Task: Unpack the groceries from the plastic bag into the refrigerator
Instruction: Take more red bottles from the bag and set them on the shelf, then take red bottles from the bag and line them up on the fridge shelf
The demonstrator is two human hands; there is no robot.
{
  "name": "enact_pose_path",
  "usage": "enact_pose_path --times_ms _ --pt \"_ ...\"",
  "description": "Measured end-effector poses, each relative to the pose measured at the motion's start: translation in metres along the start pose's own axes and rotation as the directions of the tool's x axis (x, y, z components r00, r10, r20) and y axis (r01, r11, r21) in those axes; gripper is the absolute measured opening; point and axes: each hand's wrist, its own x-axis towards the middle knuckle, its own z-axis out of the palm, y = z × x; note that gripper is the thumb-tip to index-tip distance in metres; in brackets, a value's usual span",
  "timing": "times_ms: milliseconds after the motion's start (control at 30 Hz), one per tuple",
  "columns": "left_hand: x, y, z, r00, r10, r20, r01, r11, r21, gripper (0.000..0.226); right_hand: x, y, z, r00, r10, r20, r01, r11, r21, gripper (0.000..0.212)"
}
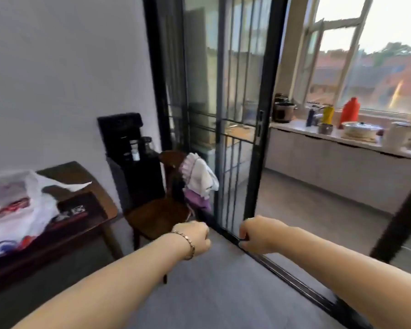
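Observation:
The white plastic bag (17, 210) lies open on a dark wooden table (97, 210) at the far left, with red packaged groceries showing inside it. The refrigerator is not in view. Both my arms stretch forward over the grey floor, well to the right of the bag. My left hand (196, 238), with a bracelet on its wrist, has its fingers curled under and holds nothing I can see. A little to its right, my right hand (256, 236) is curled the same way above the sliding door's floor track. The picture is motion-blurred.
A dark wooden chair (159, 217) with clothes draped on it stands ahead, beside a black water dispenser (128, 153). A black-framed glass sliding door (259, 129) stands open onto a kitchen. Its counter (342, 138) under the window carries pots and bottles.

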Motion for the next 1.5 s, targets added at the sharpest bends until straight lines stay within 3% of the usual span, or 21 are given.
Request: enact_pose_path --times_ms 100,233,400,600,733,833,933,1033,1133,1233,1400,1500 --pt "-0.034 -0.137 -0.001 0.974 -0.226 0.017 0.227 0.974 -0.020 0.032 0.072 -0.114 -0.021 0.982 -0.187 0.023 0.187 0.982 -0.018 0.032" --pt "-0.084 -0.276 -0.004 0.889 -0.458 0.026 0.458 0.882 -0.112 0.030 0.152 -0.241 -0.043 0.934 -0.354 0.040 0.355 0.934 -0.028 0.033" --pt "-0.124 -0.401 -0.001 0.781 -0.622 0.051 0.620 0.764 -0.181 0.029 0.233 -0.365 -0.062 0.878 -0.474 0.062 0.474 0.880 0.021 0.030" --pt "-0.112 -0.526 0.021 0.662 -0.746 0.064 0.737 0.633 -0.237 0.027 0.354 -0.466 -0.054 0.818 -0.569 0.082 0.572 0.820 -0.016 0.026" --pt "-0.083 -0.598 0.027 0.596 -0.801 0.061 0.782 0.561 -0.272 0.029 0.434 -0.516 -0.052 0.762 -0.642 0.082 0.645 0.764 -0.019 0.026" --pt "-0.064 -0.645 0.029 0.533 -0.844 0.058 0.804 0.483 -0.346 0.029 0.487 -0.551 -0.058 0.719 -0.690 0.079 0.694 0.719 -0.035 0.015" --pt "-0.052 -0.688 0.035 0.480 -0.875 0.057 0.816 0.421 -0.396 0.028 0.530 -0.590 -0.062 0.686 -0.722 0.087 0.727 0.685 -0.046 0.028" --pt "-0.040 -0.729 0.046 0.455 -0.887 0.084 0.819 0.379 -0.432 0.028 0.561 -0.631 -0.059 0.652 -0.752 0.095 0.757 0.653 -0.025 0.029" --pt "-0.026 -0.771 0.065 0.457 -0.874 0.163 0.821 0.345 -0.455 0.033 0.589 -0.669 -0.041 0.627 -0.769 0.123 0.776 0.630 -0.018 0.024" --pt "-0.006 -0.810 0.089 0.505 -0.835 0.218 0.808 0.368 -0.460 0.039 0.615 -0.701 -0.011 0.602 -0.787 0.136 0.798 0.594 -0.099 0.028" --pt "0.025 -0.847 0.127 0.548 -0.749 0.373 0.815 0.378 -0.438 0.061 0.634 -0.735 0.034 0.565 -0.729 0.386 0.825 0.503 -0.257 0.039" --pt "0.032 -0.858 0.147 0.525 -0.717 0.458 0.816 0.272 -0.510 0.077 0.642 -0.749 0.045 0.583 -0.662 0.471 0.812 0.465 -0.352 0.038"
